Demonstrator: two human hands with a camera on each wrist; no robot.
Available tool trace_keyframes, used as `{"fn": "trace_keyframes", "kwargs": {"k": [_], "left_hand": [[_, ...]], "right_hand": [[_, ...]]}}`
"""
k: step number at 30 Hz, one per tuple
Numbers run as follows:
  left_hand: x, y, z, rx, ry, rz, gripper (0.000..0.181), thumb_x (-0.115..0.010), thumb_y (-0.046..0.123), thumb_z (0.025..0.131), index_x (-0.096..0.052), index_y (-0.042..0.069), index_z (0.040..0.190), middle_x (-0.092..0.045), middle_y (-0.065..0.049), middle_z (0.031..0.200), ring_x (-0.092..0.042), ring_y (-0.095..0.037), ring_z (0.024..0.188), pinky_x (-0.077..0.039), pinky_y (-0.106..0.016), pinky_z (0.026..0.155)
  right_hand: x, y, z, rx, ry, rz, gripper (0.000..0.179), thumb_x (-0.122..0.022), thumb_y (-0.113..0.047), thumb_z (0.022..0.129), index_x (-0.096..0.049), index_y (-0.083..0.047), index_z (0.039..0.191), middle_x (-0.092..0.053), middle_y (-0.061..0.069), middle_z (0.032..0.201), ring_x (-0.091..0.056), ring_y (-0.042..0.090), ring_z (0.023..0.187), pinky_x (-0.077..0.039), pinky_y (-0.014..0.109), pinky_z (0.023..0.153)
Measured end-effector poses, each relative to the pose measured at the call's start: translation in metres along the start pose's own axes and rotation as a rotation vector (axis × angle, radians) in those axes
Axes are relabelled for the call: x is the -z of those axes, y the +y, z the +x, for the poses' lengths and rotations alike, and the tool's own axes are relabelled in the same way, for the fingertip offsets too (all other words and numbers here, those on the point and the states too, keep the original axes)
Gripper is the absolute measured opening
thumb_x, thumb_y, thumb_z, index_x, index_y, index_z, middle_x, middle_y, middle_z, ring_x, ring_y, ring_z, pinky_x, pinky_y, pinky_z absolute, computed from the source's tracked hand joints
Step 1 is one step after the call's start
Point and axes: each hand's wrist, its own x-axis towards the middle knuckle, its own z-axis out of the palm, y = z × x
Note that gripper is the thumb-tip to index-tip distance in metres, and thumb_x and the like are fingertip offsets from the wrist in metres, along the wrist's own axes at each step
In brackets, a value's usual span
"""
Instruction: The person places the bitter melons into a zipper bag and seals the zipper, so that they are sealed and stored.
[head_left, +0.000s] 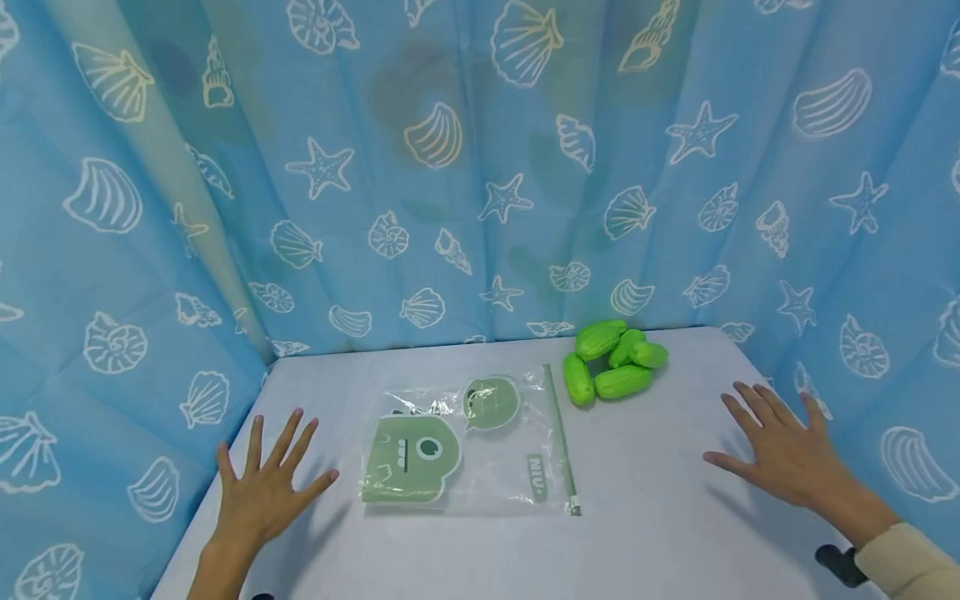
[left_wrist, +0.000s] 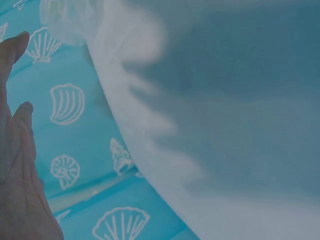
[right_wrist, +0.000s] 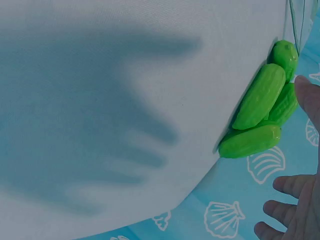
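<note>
A clear zip bag (head_left: pixel 495 475) with a green one-eyed monster print lies flat on the white table, its green zip edge (head_left: pixel 561 442) to the right. Just beyond that edge, several bright green toy cucumbers (head_left: pixel 624 382) lie in a loose cluster at the back; the right wrist view shows these cucumbers (right_wrist: pixel 260 97) too. My left hand (head_left: pixel 261 500) is spread above the table, left of the bag, holding nothing. On the other side, my right hand (head_left: pixel 787 454) hovers with fingers apart, right of the cucumbers, also holding nothing. Both hands cast shadows on the tabletop.
A blue curtain (head_left: pixel 450 208) with white shell and starfish prints hangs behind and on both sides of the white table (head_left: pixel 480 550). A small black object (head_left: pixel 840 565) shows beside the right sleeve (head_left: pixel 911 554).
</note>
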Motion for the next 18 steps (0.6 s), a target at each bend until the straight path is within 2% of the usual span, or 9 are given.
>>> {"fn": "trace_keyframes", "kwargs": {"k": [8, 11, 14, 18], "left_hand": [[-0.005, 0.004, -0.005, 0.018, -0.045, -0.016, 0.091, -0.044, 0.077, 0.09, -0.012, 0.03, 0.162, -0.005, -0.004, 0.168, 0.018, -0.041, 0.148, 0.031, -0.065, 0.099], [-0.005, 0.004, -0.006, 0.015, -0.042, -0.021, 0.091, -0.045, 0.075, 0.09, -0.011, 0.031, 0.162, -0.005, -0.003, 0.168, 0.016, -0.041, 0.149, 0.032, -0.064, 0.099], [-0.004, 0.004, -0.004, 0.011, -0.011, -0.029, 0.09, -0.048, 0.073, 0.09, -0.015, 0.029, 0.162, -0.005, -0.002, 0.168, 0.014, -0.04, 0.149, 0.028, -0.067, 0.1], [0.0, 0.006, 0.001, 0.0, 0.026, -0.045, 0.088, -0.05, 0.072, 0.09, -0.019, 0.028, 0.161, -0.01, -0.003, 0.167, 0.005, -0.043, 0.15, 0.021, -0.071, 0.103]], "right_hand": [[0.0, -0.008, -0.004, -0.004, -0.051, 0.025, 0.096, -0.06, -0.071, 0.085, -0.044, 0.0, 0.147, -0.04, 0.025, 0.148, -0.032, 0.043, 0.135, 0.016, 0.067, 0.109], [0.0, -0.011, -0.003, 0.002, -0.016, 0.045, 0.094, -0.064, -0.069, 0.083, -0.046, 0.0, 0.144, -0.041, 0.024, 0.146, -0.035, 0.043, 0.133, 0.006, 0.073, 0.108], [0.002, -0.014, 0.002, 0.006, 0.027, 0.067, 0.091, -0.067, -0.066, 0.083, -0.048, 0.0, 0.142, -0.043, 0.024, 0.144, -0.037, 0.042, 0.131, -0.006, 0.077, 0.105], [0.003, -0.02, 0.009, -0.015, 0.036, 0.113, 0.088, -0.068, -0.062, 0.084, -0.049, 0.002, 0.14, -0.044, 0.026, 0.141, -0.04, 0.044, 0.128, -0.019, 0.075, 0.099]]}}
